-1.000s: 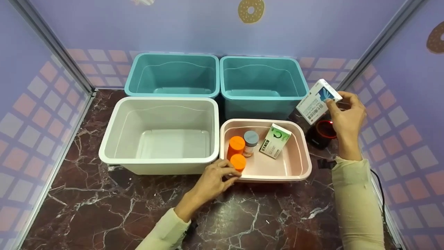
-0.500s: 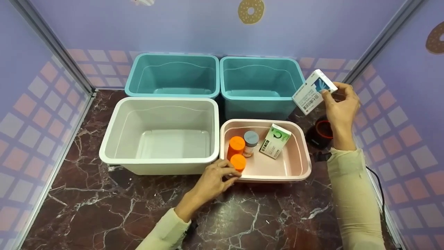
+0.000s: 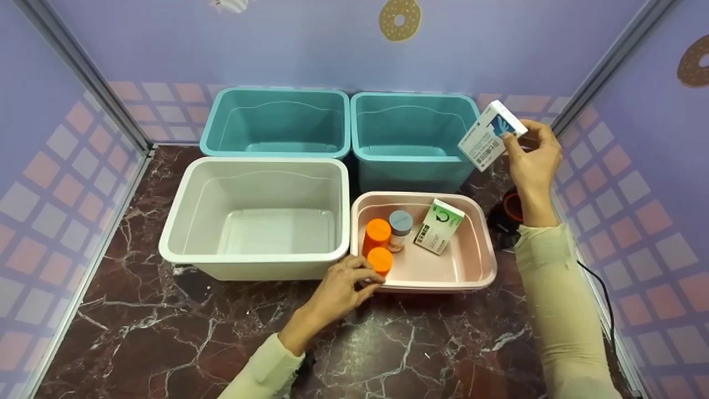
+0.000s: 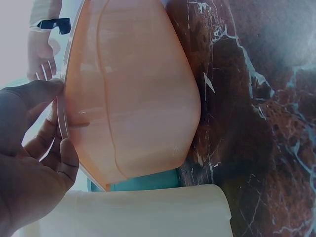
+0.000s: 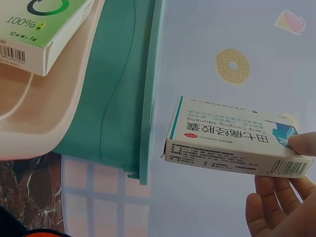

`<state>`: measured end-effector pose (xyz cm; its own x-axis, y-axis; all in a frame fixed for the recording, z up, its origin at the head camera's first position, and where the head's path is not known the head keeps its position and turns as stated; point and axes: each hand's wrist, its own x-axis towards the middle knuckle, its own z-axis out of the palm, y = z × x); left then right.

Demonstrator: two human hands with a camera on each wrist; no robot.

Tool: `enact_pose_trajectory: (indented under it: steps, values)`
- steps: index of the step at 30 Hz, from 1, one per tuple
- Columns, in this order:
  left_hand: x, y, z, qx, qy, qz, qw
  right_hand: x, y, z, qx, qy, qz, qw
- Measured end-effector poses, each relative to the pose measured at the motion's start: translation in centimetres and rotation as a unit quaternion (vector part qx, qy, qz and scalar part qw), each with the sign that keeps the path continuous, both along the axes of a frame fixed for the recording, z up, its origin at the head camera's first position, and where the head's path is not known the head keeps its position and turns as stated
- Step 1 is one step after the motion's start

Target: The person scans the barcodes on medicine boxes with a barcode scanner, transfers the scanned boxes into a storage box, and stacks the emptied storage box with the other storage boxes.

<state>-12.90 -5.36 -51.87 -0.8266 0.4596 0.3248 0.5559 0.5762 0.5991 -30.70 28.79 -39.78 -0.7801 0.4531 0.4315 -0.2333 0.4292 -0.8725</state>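
My right hand (image 3: 536,158) pinches a white and blue medicine box (image 3: 492,136) by one end, thumb on its printed face. In the head view the box overlaps the right rim of the right teal bin (image 3: 415,172). My left hand (image 3: 344,284) pinches the front left rim of the pink bin (image 3: 476,266), thumb and fingers on either side of it in the left wrist view. Inside the pink bin are two orange-capped bottles (image 3: 378,231), a grey-capped bottle (image 3: 400,221) and a green and white medicine box (image 3: 439,226).
A white bin (image 3: 255,258) stands left of the pink one, with another teal bin (image 3: 277,152) behind it. A black device with a red ring (image 3: 505,213) sits right of the pink bin, a cable (image 3: 601,293) near it. Patterned walls enclose the marble table (image 3: 166,343).
My right hand has moved up and to the left with the white and blue medicine box, away from the black device towards the right teal bin. My left hand stays at the pink rim.
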Motion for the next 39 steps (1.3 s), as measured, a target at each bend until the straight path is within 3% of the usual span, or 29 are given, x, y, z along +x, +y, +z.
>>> enact_pose_trajectory:
  steps: [11,39]
  values:
    - [0.0,-0.1,0.0,0.0,0.005,-0.002,1.0,-1.3,-1.0,-0.1,0.031,-0.015,0.038,0.9987]
    - [-0.1,-0.1,-0.3,0.017,0.009,-0.006,0.9998,-4.1,-3.2,-0.7,0.071,-0.067,0.065,0.9931]
